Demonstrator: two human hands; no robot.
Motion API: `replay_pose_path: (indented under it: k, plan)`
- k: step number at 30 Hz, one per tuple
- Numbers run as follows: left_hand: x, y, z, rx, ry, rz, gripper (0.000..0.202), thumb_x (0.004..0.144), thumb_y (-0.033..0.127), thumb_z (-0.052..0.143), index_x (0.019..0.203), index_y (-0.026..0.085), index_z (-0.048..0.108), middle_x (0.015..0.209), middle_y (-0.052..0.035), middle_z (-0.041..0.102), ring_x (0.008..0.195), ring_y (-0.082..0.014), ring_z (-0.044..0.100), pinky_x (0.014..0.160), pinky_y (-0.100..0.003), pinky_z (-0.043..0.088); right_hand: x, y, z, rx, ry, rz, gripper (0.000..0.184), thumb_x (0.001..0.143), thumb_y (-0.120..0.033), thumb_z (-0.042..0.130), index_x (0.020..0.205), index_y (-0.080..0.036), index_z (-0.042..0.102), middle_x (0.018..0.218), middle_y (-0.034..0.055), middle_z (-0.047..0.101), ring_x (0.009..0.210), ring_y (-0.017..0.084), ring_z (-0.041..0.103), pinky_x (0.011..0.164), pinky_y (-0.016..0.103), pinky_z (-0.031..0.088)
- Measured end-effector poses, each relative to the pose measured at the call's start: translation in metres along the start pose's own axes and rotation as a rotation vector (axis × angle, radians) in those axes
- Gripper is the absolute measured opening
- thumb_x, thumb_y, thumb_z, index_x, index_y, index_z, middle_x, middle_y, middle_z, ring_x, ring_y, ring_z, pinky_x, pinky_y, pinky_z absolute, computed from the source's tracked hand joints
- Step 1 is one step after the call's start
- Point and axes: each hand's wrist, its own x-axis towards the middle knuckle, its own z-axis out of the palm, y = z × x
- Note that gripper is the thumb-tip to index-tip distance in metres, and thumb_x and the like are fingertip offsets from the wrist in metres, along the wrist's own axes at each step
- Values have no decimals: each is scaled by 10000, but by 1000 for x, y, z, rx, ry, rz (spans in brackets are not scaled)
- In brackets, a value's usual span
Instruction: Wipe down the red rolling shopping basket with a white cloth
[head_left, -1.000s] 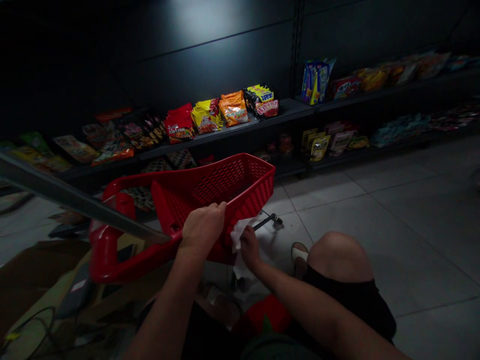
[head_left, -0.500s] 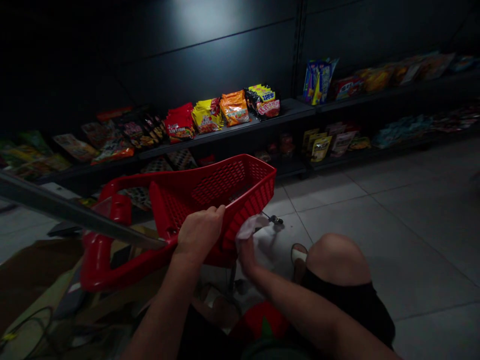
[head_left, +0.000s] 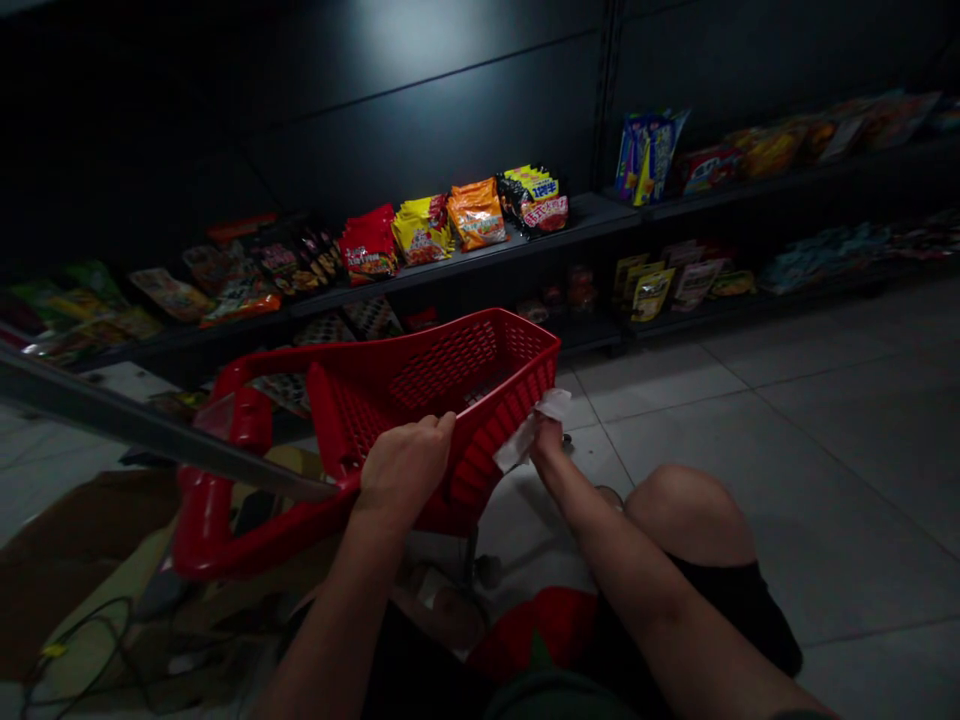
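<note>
A red plastic shopping cart [head_left: 472, 465] with slotted basket walls stands in front of me, its handle end to the left. My left hand [head_left: 405, 465] is closed over the near rim of the basket, fingertips on the inner side. Near the cart's right end, my right hand [head_left: 546, 438] holds a white cloth [head_left: 519, 445] against the outer side wall. The cloth sticks out on both sides of the hand; the fingers are partly hidden by it.
Behind the cart runs a dark shelf [head_left: 592, 215] with several packaged snacks [head_left: 424, 230]. A grey metal bar [head_left: 165, 425] crosses the cart's handle [head_left: 199, 530]. Cardboard [head_left: 67, 530] and a black cable [head_left: 90, 620] lie at lower left. Pale floor tiles [head_left: 825, 460] extend to the right.
My right hand has moved right and up along the basket's outer wall with the cloth. My left hand keeps its grip on the rim. The view has shifted slightly.
</note>
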Motion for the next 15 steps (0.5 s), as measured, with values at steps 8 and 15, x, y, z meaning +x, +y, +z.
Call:
replay_pose_path:
  k: [8,15]
  plan:
    - [2,1,1,-6,18,-3,351,947,177,329,1117,199,635,861,-99,691,718,-259,712,576,-308,492,-163,64,-15,-165,-291,-36,412,689,-329,642,1077,-198,595,1088,111,679,979,253,636,884,402,520]
    - [0,2,1,-25,11,-10,374,950,182,324,1171,205,625,884,-111,691,748,-256,711,604,-315,508,-69,-4,-4,-187,-145,-101,402,749,-362,590,1099,-165,604,1097,97,681,975,209,615,905,339,483]
